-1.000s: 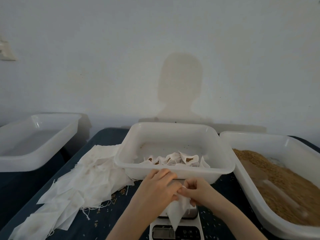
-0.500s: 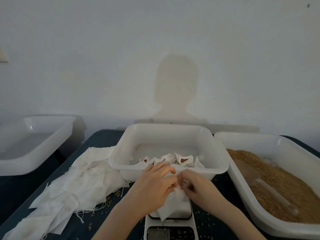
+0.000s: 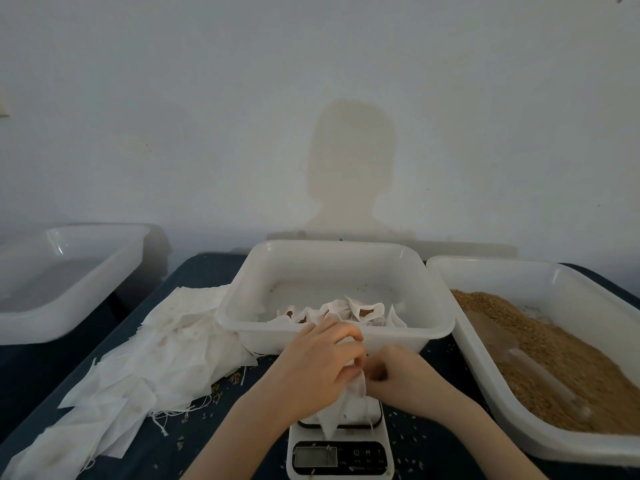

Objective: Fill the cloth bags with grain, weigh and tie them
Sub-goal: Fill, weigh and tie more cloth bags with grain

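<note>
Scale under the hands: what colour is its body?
White scale, with a dark display panel; head view.

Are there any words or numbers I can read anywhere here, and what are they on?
"M" and "T": buttons on the scale, beside a power sign.
Small print under the scale's buttons: too blurred to read.
Scale's screen: no digits can be made out.
Tubs, cloth bags and wall: no writing.

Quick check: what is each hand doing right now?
Left hand: closed on the cloth bag over the scale.
Right hand: closed, pinching the bag's top.
</note>
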Tool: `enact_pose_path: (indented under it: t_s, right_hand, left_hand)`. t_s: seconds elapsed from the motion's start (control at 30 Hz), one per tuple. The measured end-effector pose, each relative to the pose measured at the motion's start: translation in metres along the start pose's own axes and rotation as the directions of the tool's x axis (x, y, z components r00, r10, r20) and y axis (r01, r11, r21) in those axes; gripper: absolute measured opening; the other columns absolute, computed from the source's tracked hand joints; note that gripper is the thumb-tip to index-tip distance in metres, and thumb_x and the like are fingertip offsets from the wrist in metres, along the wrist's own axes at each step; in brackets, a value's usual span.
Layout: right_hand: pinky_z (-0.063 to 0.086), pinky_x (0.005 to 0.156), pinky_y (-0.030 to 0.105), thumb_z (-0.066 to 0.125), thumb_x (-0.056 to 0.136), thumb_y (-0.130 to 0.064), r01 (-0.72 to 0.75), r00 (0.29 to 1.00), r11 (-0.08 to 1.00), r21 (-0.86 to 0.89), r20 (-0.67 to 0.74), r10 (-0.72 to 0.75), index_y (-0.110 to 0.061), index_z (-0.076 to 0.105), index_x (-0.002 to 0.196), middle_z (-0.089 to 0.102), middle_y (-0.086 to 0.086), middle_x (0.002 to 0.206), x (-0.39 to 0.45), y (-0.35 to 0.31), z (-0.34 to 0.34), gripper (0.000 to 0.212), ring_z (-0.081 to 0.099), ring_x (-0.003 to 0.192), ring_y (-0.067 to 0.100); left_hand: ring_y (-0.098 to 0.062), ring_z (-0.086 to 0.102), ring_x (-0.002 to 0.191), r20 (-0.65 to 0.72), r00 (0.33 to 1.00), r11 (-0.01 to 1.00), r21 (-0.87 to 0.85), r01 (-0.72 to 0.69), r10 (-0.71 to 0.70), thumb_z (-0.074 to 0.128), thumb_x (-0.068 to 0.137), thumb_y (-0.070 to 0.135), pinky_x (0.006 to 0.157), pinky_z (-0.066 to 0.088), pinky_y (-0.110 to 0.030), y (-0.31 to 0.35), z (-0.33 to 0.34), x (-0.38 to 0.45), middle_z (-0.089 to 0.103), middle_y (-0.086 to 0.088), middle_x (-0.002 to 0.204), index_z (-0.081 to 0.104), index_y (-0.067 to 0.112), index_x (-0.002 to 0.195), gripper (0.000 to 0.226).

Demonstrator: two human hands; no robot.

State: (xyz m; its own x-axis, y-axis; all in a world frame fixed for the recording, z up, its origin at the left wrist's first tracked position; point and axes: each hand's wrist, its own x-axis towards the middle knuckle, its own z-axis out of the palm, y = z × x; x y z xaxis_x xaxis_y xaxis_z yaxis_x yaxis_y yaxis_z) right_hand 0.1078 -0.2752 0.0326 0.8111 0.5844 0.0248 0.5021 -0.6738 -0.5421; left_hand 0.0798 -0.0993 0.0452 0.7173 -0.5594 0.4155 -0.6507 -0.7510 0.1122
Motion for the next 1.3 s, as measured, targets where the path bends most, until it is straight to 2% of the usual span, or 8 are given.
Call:
enact_pose_path:
  t_s: [0.13,0.3,0.5,0.7,0.83,0.97,1.1,1.3]
  right_hand:
    - [0.032,0.051,0.012,0.051,0.091,-0.023,-0.042,0.999,0.953,-0.301,0.003,0.044,-0.04,0.054,0.051,0.048,-0.015,0.05,-0.001,0.001,-0.001,0.043,0.042,0.048,0.002]
    - [0.041,0.062,0.017,0.047,0.094,-0.015,0.022,0.998,0.954,-0.3,0.062,-0.004,-0.011,0.063,0.089,0.054,-0.009,0.071,-0.005,-0.001,-0.008,0.017,0.045,0.06,0.005]
    - [0.039,0.054,0.019,0.062,0.082,-0.02,0.031,0.999,0.998,-0.059,-0.021,-0.032,-0.022,0.058,0.058,0.053,-0.006,0.057,-0.017,0.002,-0.029,0.025,0.044,0.053,0.004]
    - [0.037,0.055,0.016,0.06,0.086,-0.031,0.102,0.995,0.995,-0.018,-0.017,-0.102,-0.05,0.053,0.053,0.054,-0.021,0.06,-0.031,0.006,-0.04,0.039,0.048,0.056,0.003]
    - [0.039,0.059,0.015,0.059,0.09,-0.036,0.082,0.996,0.988,0.131,-0.028,-0.079,-0.035,0.059,0.057,0.057,-0.01,0.065,-0.041,0.016,-0.055,0.033,0.047,0.057,0.002]
    - [0.048,0.072,0.011,0.061,0.09,-0.035,-0.072,0.973,0.984,0.16,-0.205,0.105,-0.037,0.075,0.086,0.069,-0.026,0.093,-0.05,0.051,-0.086,0.014,0.062,0.081,-0.011]
    - [0.053,0.08,0.025,0.057,0.088,-0.048,-0.494,0.828,0.851,-0.179,-0.396,0.397,-0.038,0.07,0.096,0.067,-0.022,0.097,-0.068,0.112,-0.114,0.018,0.061,0.084,-0.003]
    - [0.045,0.06,0.024,0.059,0.081,-0.058,-0.628,0.75,0.642,-0.44,-0.121,0.65,-0.022,0.059,0.077,0.061,-0.006,0.078,-0.088,0.157,-0.118,0.035,0.058,0.069,0.011]
  left_hand:
    - [0.002,0.029,0.116,0.028,1.0,0.998,-0.059,0.008,-0.006,0.05,0.093,0.03,0.092,0.018,-0.009,-0.002,0.001,-0.002,0.046,0.015,0.125,0.06,0.025,0.094,0.011]
    - [0.005,0.033,0.117,0.03,0.998,0.969,-0.24,0.06,-0.054,0.052,0.092,0.027,0.096,0.017,-0.001,0.01,0.004,0.0,0.049,0.015,0.125,0.056,0.02,0.094,0.009]
    - [0.024,0.025,0.11,0.242,0.954,0.888,-0.38,0.259,-0.174,0.06,0.058,0.072,0.094,0.023,-0.003,0.013,0.022,0.002,0.016,0.053,0.118,0.014,0.062,0.124,0.081]
    - [0.016,0.046,0.087,0.137,0.968,0.899,-0.361,0.247,-0.211,0.059,0.067,0.055,0.075,0.032,0.003,0.021,0.041,0.013,0.055,0.03,0.103,0.041,0.053,0.114,0.051]
    - [0.006,0.057,0.082,0.15,0.956,0.835,-0.465,0.295,-0.254,0.058,0.073,0.057,0.07,0.043,-0.011,0.025,0.043,0.022,0.061,0.025,0.09,0.048,0.047,0.105,0.034]
    - [0.006,0.055,0.088,0.184,0.942,0.834,-0.439,0.334,-0.281,0.059,0.08,0.055,0.077,0.043,-0.013,0.025,0.046,0.028,0.058,0.023,0.094,0.044,0.05,0.108,0.033]
    - [0.015,0.05,0.086,0.129,0.952,0.881,-0.359,0.307,-0.278,0.059,0.083,0.048,0.073,0.038,-0.005,0.027,0.047,0.029,0.054,0.028,0.087,0.046,0.051,0.104,0.025]
    - [0.012,0.052,0.086,0.11,0.971,0.902,-0.361,0.239,-0.213,0.058,0.082,0.05,0.077,0.041,-0.009,0.037,0.056,0.042,0.056,0.026,0.088,0.048,0.045,0.097,0.018]
